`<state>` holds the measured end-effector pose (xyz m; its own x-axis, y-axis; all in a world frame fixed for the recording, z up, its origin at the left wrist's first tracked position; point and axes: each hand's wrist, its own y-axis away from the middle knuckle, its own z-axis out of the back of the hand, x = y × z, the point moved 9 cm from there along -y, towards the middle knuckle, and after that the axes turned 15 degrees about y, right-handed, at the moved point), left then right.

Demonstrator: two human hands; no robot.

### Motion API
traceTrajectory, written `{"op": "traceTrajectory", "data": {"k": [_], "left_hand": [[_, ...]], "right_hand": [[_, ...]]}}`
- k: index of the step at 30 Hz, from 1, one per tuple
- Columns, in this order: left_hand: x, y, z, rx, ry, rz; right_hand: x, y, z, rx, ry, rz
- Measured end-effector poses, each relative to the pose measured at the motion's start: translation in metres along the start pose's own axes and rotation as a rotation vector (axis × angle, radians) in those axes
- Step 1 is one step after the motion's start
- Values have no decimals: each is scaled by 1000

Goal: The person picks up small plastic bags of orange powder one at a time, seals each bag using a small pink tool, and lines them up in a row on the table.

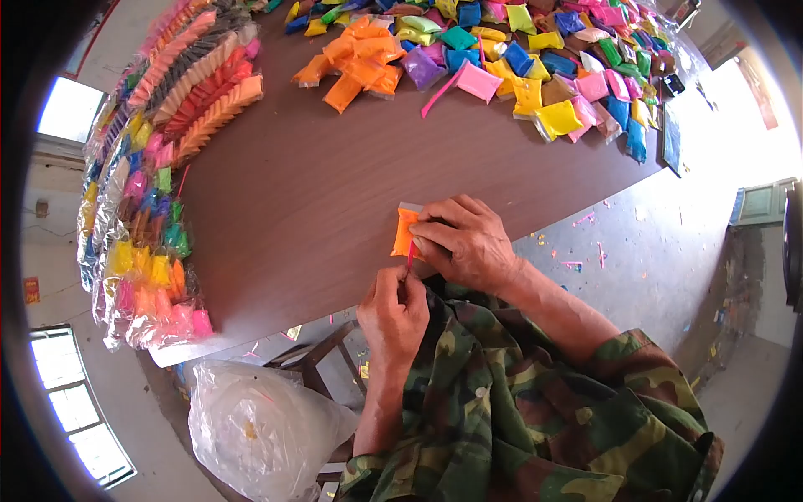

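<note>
A small clear packet of orange, clay-like filling [402, 231] is held upright near the table's front edge. My right hand [473, 244] is closed on its right side, thumb and fingers pinching it. A thin pink strip [411, 253] runs down from the packet. My left hand [391, 308] sits just below, its thumb and forefinger pinched together on the strip's lower end. The fingertips of the two hands are close together, and my right fingers cover part of the packet.
Loose orange packets [360, 63] and a multicoloured packet heap [544, 71] lie along the table's [284, 201] far side. Rows of bagged, coloured packets [159, 226] line the left. A large clear plastic bag [259, 427] stands below the front edge, by a wooden stool [322, 356].
</note>
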<state>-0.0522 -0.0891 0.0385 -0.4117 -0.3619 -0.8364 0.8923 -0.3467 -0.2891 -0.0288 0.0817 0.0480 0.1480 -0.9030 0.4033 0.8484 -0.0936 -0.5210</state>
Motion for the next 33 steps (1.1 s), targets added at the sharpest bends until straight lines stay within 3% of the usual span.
{"op": "traceTrajectory", "data": {"k": [5,12,16,24,27,33], "left_hand": [[14,-2,15,-53,-151,-6],[-13,11,-3,-41,19,-36],[19,12,9,-99,-102,104],[-1,7,23,-108,5,55],[2,1,15,-85,-15,-57],[34,-13,52,-165,-151,86]], "right_hand": [[0,2,-1,-38,19,-20],[-1,1,-2,-49,6,-31],[-2,1,-1,-50,21,-33],[3,-3,3,-68,33,-31],[2,-3,3,-33,47,-24],[4,-3,4,-42,75,-27]]}}
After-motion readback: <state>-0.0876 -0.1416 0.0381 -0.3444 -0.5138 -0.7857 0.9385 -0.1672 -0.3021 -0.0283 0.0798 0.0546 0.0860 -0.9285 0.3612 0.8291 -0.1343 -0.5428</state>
